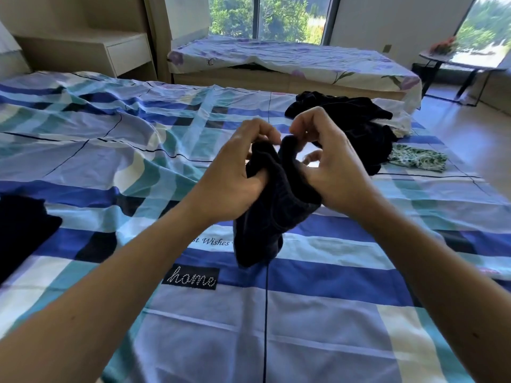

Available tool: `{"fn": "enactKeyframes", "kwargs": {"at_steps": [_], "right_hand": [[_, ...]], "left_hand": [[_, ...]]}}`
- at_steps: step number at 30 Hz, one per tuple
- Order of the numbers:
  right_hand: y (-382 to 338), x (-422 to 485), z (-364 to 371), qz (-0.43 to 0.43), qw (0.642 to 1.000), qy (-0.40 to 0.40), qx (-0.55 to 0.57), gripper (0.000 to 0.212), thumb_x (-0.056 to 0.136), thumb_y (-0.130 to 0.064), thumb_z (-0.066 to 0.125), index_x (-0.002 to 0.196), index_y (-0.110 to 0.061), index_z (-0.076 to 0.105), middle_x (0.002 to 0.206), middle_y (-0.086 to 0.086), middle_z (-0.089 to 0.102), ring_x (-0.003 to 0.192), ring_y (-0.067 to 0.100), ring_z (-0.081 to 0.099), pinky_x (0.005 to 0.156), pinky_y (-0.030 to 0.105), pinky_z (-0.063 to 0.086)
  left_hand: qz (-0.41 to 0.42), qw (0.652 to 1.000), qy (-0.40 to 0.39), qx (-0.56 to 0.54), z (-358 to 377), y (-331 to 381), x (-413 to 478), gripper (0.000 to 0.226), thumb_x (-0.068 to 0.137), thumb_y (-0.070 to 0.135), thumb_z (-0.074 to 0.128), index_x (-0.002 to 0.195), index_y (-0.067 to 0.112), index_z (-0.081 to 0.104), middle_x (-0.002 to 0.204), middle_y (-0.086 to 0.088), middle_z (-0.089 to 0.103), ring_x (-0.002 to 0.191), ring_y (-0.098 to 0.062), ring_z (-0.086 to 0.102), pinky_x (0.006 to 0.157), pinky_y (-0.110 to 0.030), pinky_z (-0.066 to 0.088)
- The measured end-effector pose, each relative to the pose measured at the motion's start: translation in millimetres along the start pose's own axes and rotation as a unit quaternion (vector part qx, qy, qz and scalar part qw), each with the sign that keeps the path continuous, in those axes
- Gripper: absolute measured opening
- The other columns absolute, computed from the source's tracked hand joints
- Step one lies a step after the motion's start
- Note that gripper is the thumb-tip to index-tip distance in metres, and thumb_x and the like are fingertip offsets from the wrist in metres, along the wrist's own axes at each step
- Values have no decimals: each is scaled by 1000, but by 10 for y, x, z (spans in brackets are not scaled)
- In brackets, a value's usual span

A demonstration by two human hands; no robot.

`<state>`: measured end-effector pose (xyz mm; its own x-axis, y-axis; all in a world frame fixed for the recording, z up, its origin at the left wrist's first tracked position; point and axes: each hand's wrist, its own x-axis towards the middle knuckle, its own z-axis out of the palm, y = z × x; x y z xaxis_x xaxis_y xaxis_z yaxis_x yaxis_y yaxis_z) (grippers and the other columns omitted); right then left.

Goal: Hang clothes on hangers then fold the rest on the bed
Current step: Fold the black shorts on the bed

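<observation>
You're holding a small dark garment (276, 211) up in the middle of the frame, just above the bed (318, 313), and it's hanging bunched and crumpled below your hands. Your left hand (235, 172) is gripping a fistful of it with the thumb tucked into the folds. Your right hand (331, 164) is pinching the top edge between thumb and curled fingers. Both grips are sitting close together at the top, so I'm guessing you're hunting for a hem or waistband to shake it flat before folding. I can't tell what kind of garment it is while it's scrunched like that.

Going outward, a pile of dark clothes (351, 125) is lying just behind your right hand toward the upper right, probably waiting its turn. A green patterned piece (417, 158) is sitting just beside it. Another dark item (22, 225) is lying at the left edge of the frame, well apart from the pile, and I can't tell if it's folded. No hangers are showing, so this is looking like the folding half of the job.

Further back, a second bed (276, 56) with a flowery sheet is sitting under the window, and a small table (456, 62) is standing in the upper right corner.
</observation>
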<state>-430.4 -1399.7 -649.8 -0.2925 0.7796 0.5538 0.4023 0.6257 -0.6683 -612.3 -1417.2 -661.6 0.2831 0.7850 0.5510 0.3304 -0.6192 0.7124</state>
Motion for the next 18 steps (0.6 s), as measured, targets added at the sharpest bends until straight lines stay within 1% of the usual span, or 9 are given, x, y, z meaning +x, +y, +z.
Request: {"fn": "enactKeyframes", "kwargs": {"at_steps": [2,4,6,7,10,12,13,15,18], "right_hand": [[22,13,-20,47,998,4,43,29,84,-17,75,94,-15,48,85,-1,52,74,9,48,60,19,40],[51,15,-50,108,987,-23,115,30,84,-8,75,89,-12,46,77,5,50,65,8,43,57,16,37],[28,-8,-65,166,967,-64,184,18,93,-1,66,90,-6,49,77,13,51,62,11,43,54,19,35],[32,-19,-71,189,953,-82,221,11,97,-9,62,93,-3,54,79,14,54,64,13,47,56,21,37],[76,-44,-117,265,868,-139,397,59,89,-56,52,112,-3,64,101,15,68,93,25,66,83,30,50],[147,-103,-99,277,826,-180,456,66,85,-63,50,128,-16,67,126,11,68,122,26,62,104,39,48],[197,-141,-66,271,839,-195,430,50,88,-55,55,124,-25,70,128,6,69,123,21,62,106,41,48],[236,-194,12,253,891,-188,325,25,92,-20,64,116,-22,72,120,3,72,115,19,67,103,45,52],[253,-196,95,278,910,-97,291,29,88,8,63,113,-5,68,111,12,72,102,24,68,103,51,51]], "left_hand": [[-33,998,-36,-48,-36,-27,-4,46,88,4,61,129,17,45,117,-3,62,110,-12,61,96,-35,48],[-65,993,-70,-62,-73,-47,-4,63,90,11,65,146,16,36,107,-1,64,103,-9,63,97,-27,46],[-70,995,-61,-29,-88,-46,2,57,88,15,68,141,13,47,102,2,68,100,-9,65,97,-27,47],[-68,996,-49,-13,-89,-43,3,45,87,17,69,130,13,57,101,2,70,100,-10,67,96,-30,50],[-84,996,1,-15,-86,-62,1,19,87,19,70,105,11,70,95,-1,74,92,-12,69,93,-42,54],[-115,992,31,-40,-91,-95,-2,20,87,17,72,105,9,71,97,-6,75,93,-17,71,92,-45,56],[-128,989,42,-54,-96,-101,-4,20,88,15,72,107,7,70,98,-10,75,93,-19,71,92,-46,56],[-146,985,63,-61,-111,-106,-3,19,92,16,70,107,4,68,100,-15,73,91,-22,71,91,-46,56],[-188,973,85,-101,-140,-181,-9,22,96,23,66,111,6,66,106,-16,72,101,-28,70,92,-45,57]]}}
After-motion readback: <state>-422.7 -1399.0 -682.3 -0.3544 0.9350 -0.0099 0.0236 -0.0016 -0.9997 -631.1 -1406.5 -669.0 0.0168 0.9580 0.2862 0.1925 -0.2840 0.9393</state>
